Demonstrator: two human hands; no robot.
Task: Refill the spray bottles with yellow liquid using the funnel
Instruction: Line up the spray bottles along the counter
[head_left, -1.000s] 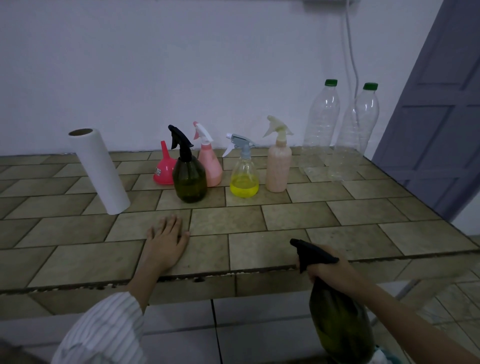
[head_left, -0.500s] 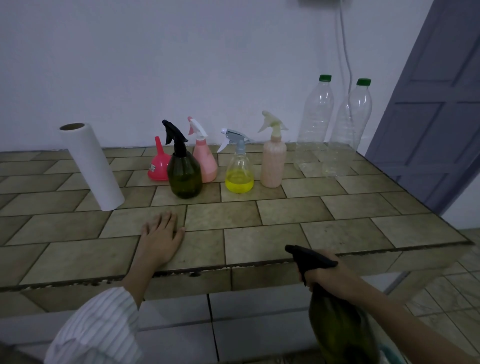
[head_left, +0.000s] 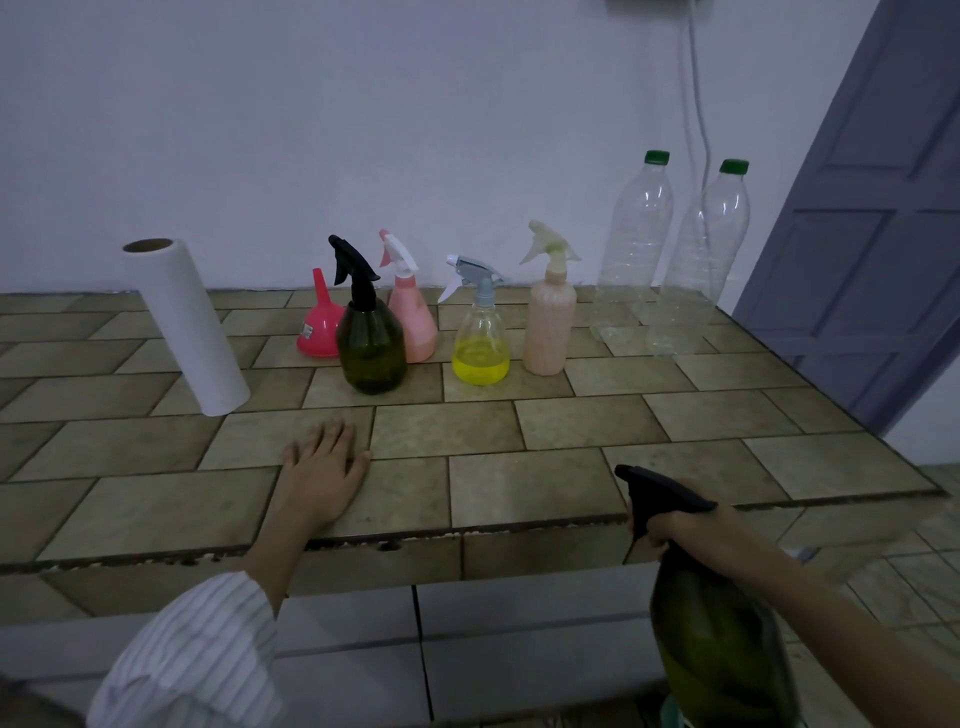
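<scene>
My right hand (head_left: 691, 535) grips the neck of a dark green spray bottle (head_left: 711, 649) with a black trigger head, held below the tiled counter's front edge (head_left: 467, 535) at the lower right. My left hand (head_left: 322, 473) rests flat on the counter, fingers straight. Toward the back of the counter stand a row of bottles: a second dark green spray bottle (head_left: 371, 348), a pink spray bottle (head_left: 413, 322), a clear spray bottle (head_left: 480, 343) with yellow liquid in its lower part, and a peach spray bottle (head_left: 549, 327). A pink funnel (head_left: 319, 327) stands upside down behind the left end of the row.
A white paper towel roll (head_left: 187, 327) stands at the left. Two clear, tall plastic bottles with green caps (head_left: 639, 234) (head_left: 717, 244) stand at the back right. A grey-blue door (head_left: 872, 208) lies beyond the counter's right edge. White tiled floor lies below.
The view has shifted slightly. My right hand has kept the green bottle near the counter's front edge, barely moved. My left hand stays flat on the tiles.
</scene>
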